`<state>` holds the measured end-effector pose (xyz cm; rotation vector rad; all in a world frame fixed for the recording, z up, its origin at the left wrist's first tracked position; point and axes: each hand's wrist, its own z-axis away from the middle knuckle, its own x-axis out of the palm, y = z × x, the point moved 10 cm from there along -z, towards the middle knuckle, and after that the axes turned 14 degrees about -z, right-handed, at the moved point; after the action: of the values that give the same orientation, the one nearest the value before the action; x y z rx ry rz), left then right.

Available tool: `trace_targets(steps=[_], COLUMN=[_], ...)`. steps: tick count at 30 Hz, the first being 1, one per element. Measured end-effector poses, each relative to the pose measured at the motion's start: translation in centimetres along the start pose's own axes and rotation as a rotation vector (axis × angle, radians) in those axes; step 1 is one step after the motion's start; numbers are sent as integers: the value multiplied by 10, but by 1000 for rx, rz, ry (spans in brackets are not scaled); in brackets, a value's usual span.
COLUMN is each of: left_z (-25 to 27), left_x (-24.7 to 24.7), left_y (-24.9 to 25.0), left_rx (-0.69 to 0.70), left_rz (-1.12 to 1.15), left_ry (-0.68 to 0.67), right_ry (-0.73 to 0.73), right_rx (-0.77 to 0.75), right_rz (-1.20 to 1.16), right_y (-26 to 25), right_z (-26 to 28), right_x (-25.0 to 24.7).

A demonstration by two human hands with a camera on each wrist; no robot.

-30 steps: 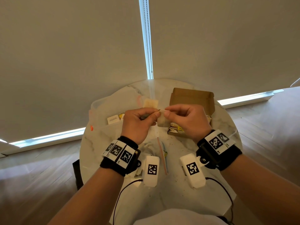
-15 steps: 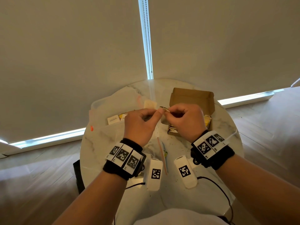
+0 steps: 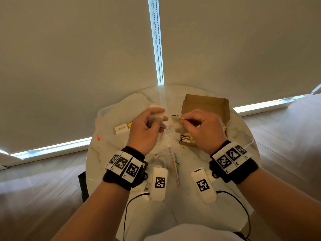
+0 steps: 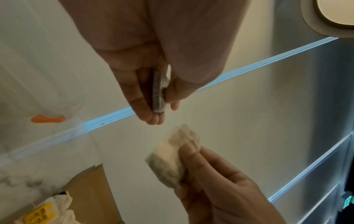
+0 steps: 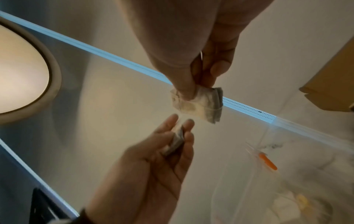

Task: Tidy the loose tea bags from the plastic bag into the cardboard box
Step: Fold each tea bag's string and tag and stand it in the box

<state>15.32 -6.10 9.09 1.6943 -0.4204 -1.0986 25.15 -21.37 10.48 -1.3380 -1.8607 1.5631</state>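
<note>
Both hands are raised above the round marble table (image 3: 231, 173), near each other but not touching. Left hand (image 3: 145, 131): fingers nearly straight, thumb pressing a flat tea bag (image 4: 158, 92) against them; the bag is seen edge-on in the left wrist view, and the head view shows it as a pale packet lying across the fingers. Right hand (image 3: 204, 129): thumb and forefinger pinch a second tea bag (image 5: 199, 103), crumpled, pale with a darker folded edge, hanging just below the fingertips. A gap separates the two bags; the right-hand bag sits just beside the left fingertips. A thin pale strand and a small dark-edged tag (image 3: 176, 116) show at the right fingertips; whether the string links the two bags cannot be told. The cardboard box (image 3: 205, 103) lies directly beyond and beneath the right hand, lid flap open and standing at the far side; white and yellow packets (image 3: 186, 139) are visible in its near end, beside the right wrist. The clear plastic bag (image 3: 121, 110) lies beyond and outboard of the left hand, orange slider (image 3: 98, 137) at its outer edge, with a white labelled packet (image 3: 122, 130) inside it, just beside the left knuckles. A red zip strip (image 3: 173, 166) of another clear bag lies on the table between the two wrists. Dark specks are scattered on the marble below the hands.
</note>
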Motion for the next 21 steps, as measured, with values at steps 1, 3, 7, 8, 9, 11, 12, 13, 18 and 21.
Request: trace_targets(steps=[1, 3, 7, 8, 9, 11, 12, 13, 18, 21], left_z=[-1, -4, -4, -3, -1, 2, 3, 4, 10, 10], left_x=[-1, -2, 3, 7, 12, 20, 23, 25, 25, 21], left_y=[-3, -11, -12, -13, -14, -14, -11, -6, 8, 11], left_rx=[7, -1, -34, -58, -86, -100, -81, -51, 80, 152], left_rz=[17, 59, 162, 213, 273, 352, 370, 385, 301, 154], left_ry=[-18, -53, -103, -120, -147, -215, -244, -269, -261, -196], right_ry=[-2, -22, -108, -126, -135, -122, -103, -81, 5, 51], right_rx=[39, 100, 151, 169, 181, 185, 190, 205, 254, 195], right_rz=[-43, -149, -297, -327, -347, -362, -370, -390, -463, -397], right_y=[2, 2, -11, -12, -13, -12, -11, -9, -3, -5], right_z=[1, 2, 0, 0, -1, -3, -5, -6, -8, -8], right_x=[-3, -5, 9, 14, 19, 24, 25, 24, 21, 16])
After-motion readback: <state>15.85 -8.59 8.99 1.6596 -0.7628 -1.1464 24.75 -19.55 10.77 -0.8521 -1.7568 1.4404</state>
